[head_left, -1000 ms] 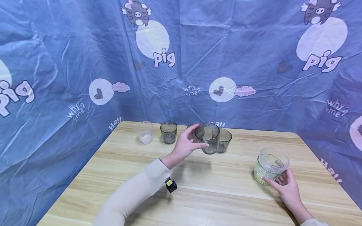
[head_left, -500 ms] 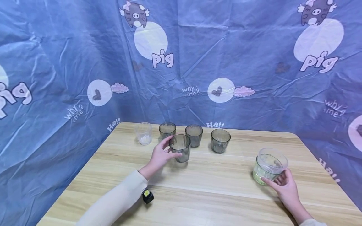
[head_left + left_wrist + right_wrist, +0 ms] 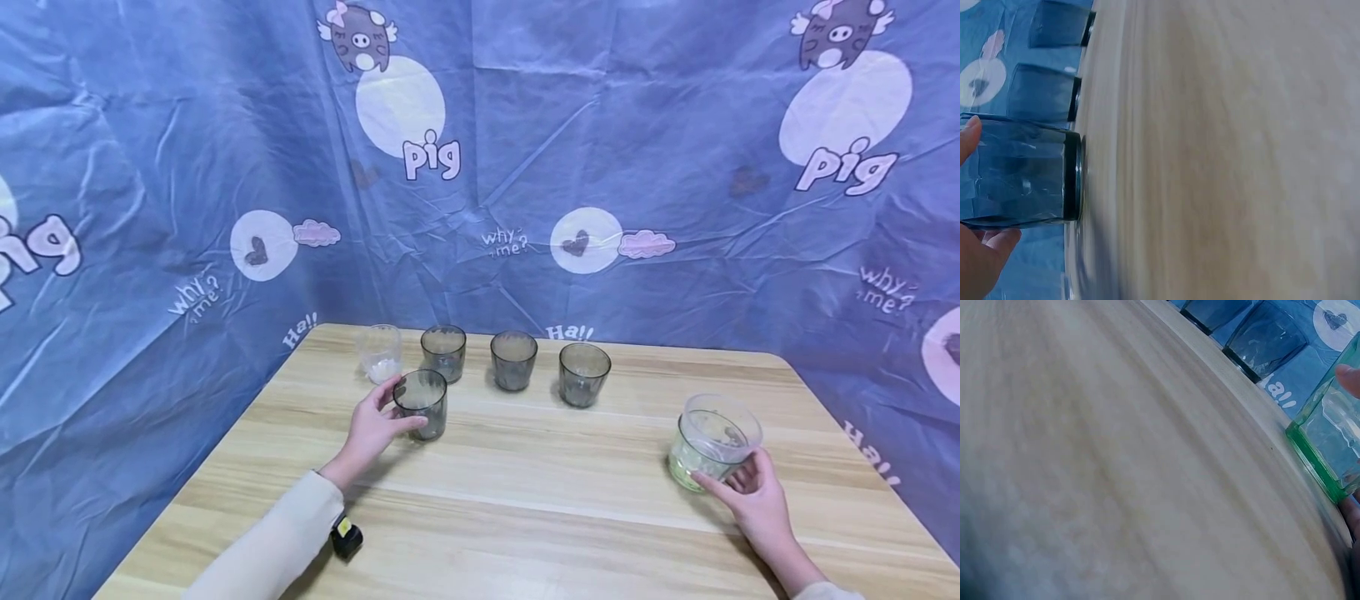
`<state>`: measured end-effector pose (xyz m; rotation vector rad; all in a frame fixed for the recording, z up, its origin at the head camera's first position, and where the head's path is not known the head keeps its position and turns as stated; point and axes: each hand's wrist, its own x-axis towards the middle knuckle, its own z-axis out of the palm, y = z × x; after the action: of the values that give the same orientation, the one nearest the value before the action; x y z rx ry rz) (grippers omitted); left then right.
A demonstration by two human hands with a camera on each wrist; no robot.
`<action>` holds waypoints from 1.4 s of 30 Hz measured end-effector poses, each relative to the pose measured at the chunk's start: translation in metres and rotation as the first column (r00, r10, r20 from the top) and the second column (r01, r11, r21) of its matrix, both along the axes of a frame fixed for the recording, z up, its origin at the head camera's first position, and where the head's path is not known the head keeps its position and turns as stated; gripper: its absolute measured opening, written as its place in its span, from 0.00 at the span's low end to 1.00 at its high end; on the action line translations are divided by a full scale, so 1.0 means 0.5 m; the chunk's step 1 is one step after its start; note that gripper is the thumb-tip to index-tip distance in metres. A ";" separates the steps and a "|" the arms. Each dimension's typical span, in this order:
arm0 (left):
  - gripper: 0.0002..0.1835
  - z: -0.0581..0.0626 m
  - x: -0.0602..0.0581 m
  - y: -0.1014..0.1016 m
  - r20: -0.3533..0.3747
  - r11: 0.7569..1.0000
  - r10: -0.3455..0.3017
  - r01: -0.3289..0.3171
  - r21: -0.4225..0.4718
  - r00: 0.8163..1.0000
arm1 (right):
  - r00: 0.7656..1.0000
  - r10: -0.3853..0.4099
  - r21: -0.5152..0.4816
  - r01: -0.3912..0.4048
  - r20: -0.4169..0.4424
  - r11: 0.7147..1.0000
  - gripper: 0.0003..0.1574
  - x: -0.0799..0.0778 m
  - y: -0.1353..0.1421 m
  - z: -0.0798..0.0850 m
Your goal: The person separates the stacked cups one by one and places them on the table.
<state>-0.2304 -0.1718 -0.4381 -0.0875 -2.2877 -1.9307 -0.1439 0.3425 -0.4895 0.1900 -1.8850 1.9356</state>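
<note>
My left hand (image 3: 371,429) grips a smoky grey glass (image 3: 422,404) round its side, thumb in front. The glass is upright, its base at or just above the tabletop; in the left wrist view that grey glass (image 3: 1019,172) shows a thick dark base. At the right, my right hand (image 3: 757,500) holds a green-tinted glass (image 3: 693,462) with a clear cup (image 3: 723,412) nested in its mouth. The right wrist view shows the thick green base of the green-tinted glass (image 3: 1316,462) close to the table, with part of a finger and thumb against it.
Along the back of the wooden table (image 3: 570,508) stand three more grey glasses: a left one (image 3: 444,354), a middle one (image 3: 513,361) and a right one (image 3: 584,375). A clear cup with whitish contents (image 3: 382,358) stands at the far left. A blue printed curtain (image 3: 525,167) hangs behind.
My left hand has carried the grey glass leftward and lower, from in front of the right-hand glasses to near the clear cup. The right hand and its nested glasses have stayed put.
</note>
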 end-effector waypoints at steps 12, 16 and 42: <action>0.50 -0.005 0.003 -0.054 0.010 0.997 0.032 -0.031 -0.070 0.999 | 1.000 -0.012 0.018 0.012 0.009 1.000 0.47 0.002 -0.001 0.003; 0.50 -0.003 0.004 -0.056 0.008 0.997 0.027 -0.026 -0.077 1.000 | 1.000 -0.017 0.015 0.016 0.016 1.000 0.47 0.002 -0.003 0.004; 0.60 0.083 -0.003 -0.028 -0.069 0.998 -0.019 0.014 -0.065 0.997 | 1.000 -0.002 -0.002 0.002 0.006 1.000 0.47 0.004 -0.005 0.007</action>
<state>-0.2321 -0.1858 -0.3966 -0.1789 -2.3115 -1.8311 -0.1420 0.3401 -0.4862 0.1824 -1.8859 1.9389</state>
